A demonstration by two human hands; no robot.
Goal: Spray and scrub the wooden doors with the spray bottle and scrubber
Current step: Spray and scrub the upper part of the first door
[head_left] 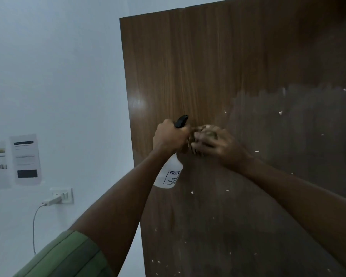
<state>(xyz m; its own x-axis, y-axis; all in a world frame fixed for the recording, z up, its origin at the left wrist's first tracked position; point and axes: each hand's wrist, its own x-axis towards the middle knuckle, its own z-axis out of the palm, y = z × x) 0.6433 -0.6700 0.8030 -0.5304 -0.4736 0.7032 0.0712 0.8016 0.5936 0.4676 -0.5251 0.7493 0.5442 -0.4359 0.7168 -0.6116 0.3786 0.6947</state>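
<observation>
A tall brown wooden door (218, 62) fills the right of the view; its lower right part looks dull and smeared, with small white flecks. My left hand (169, 136) grips the neck of a white spray bottle (169, 172) with a black trigger head, held close to the door. Just to its right, my right hand (212, 141) curls round a scrubber (208, 133) and presses it on the wood. The scrubber is blurred and mostly hidden by my fingers.
A pale wall (58, 76) lies left of the door's edge. Printed sheets (25, 158) hang on it, and below them a socket (63, 195) has a plugged-in white cable running down. My green sleeve (68, 256) shows at the bottom left.
</observation>
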